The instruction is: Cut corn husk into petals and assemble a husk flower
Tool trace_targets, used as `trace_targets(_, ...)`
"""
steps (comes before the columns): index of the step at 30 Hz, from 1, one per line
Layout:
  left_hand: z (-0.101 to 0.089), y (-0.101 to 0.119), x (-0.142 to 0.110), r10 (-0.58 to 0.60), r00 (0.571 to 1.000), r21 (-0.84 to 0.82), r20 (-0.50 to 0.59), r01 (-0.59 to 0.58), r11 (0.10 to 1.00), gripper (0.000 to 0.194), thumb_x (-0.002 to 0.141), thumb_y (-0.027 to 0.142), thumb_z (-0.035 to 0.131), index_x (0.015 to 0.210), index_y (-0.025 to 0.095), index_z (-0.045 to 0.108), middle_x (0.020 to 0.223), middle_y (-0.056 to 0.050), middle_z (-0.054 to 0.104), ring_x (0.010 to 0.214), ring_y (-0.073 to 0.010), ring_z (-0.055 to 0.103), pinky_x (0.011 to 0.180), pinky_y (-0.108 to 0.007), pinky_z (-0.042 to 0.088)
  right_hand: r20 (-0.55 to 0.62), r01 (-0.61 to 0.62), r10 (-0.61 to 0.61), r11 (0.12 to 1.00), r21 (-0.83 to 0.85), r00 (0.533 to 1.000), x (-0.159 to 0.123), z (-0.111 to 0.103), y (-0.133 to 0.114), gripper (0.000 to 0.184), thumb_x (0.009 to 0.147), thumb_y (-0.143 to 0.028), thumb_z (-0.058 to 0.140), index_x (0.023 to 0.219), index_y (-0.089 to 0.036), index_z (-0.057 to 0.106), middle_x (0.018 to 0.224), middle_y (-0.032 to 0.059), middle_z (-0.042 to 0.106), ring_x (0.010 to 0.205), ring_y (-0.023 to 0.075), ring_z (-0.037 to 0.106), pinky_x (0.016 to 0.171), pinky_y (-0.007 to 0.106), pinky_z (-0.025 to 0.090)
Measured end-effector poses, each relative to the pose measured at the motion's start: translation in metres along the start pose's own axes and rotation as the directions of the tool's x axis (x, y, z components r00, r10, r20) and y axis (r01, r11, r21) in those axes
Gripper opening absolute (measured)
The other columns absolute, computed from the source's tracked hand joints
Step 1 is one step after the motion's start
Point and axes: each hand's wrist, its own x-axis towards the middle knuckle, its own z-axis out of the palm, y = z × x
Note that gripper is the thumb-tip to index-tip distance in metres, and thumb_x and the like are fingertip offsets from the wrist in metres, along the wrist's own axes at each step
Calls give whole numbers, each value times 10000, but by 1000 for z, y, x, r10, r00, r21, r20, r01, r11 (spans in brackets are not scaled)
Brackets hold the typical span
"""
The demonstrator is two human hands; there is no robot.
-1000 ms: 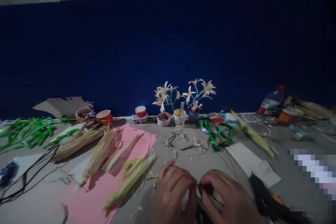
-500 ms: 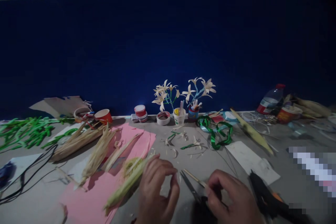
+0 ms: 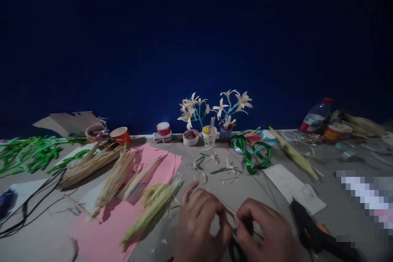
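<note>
Seen from above at the near edge of a grey desk (image 3: 260, 188), low and centre: a thin tan stick (image 3: 228, 208), pinched between the thumb and fingers of the right hand (image 3: 265, 227). Curled at the stick's far end, the fingers of the left hand (image 3: 201, 221); whether closed on it or merely beside it, impossible to tell. Beneath and between both hands, partly hidden: black looped handles (image 3: 236, 249). To the right, lying near the right hand: a black glue gun (image 3: 313, 229), and beyond it a white rectangular card (image 3: 294, 188). To the left, resting across overlapping sheets of pink paper (image 3: 92, 233): a pale green corn husk (image 3: 150, 213) and, farther back, a dried tan corn husk (image 3: 113, 182). Beyond the hands, scattered flat: small white flower pieces with green stems (image 3: 224, 168). To their right, a looped shiny green ribbon (image 3: 258, 163). Along the back, before a dark blue panel (image 3: 184, 49): a white cup (image 3: 209, 137) with a yellow interior, a red-and-blue pot (image 3: 226, 132) holding slender sticks, and, rising above these, two sprays of cream-white star-shaped flowers (image 3: 188, 110). At far left, a heap of fuzzy green stems (image 3: 33, 153); at far right, a tilted clear bottle with a red cap (image 3: 316, 116).
</note>
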Motion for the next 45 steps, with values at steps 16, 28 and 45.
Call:
trace_targets(16, -9, -2, 0, -87, 983, -117, 162, 107, 987, 193, 763, 36, 494, 762, 227, 472, 697, 5, 569, 715, -181, 580, 948, -480, 415, -14, -34, 35, 998, 49, 999, -3, -5, 6, 172, 801, -144, 501, 666, -241, 457, 555, -63, 529, 486, 116, 574, 496, 206, 459)
trace_targets(28, -5, 7, 6, 1, 987, -179, 160, 28, 983, 203, 724, 19, 516, 775, 215, 526, 668, 19, 593, 679, -162, 596, 966, -479, 399, 6, -10, 10, 999, 48, 1000, -2, -3, 2, 163, 806, -134, 486, 683, -239, 467, 573, -59, 532, 507, 116, 573, 511, 204, 457)
trace_targets(45, -12, 8, 9, 93, 979, -98, 183, -76, 992, 227, 744, 2, 555, 810, 220, 560, 704, 24, 671, 694, -155, 611, 1033, -478, 334, 77, -9, 6, 999, 44, 997, 2, -9, -1, 132, 806, -118, 456, 778, -232, 516, 668, -20, 600, 610, 153, 609, 575, 254, 480)
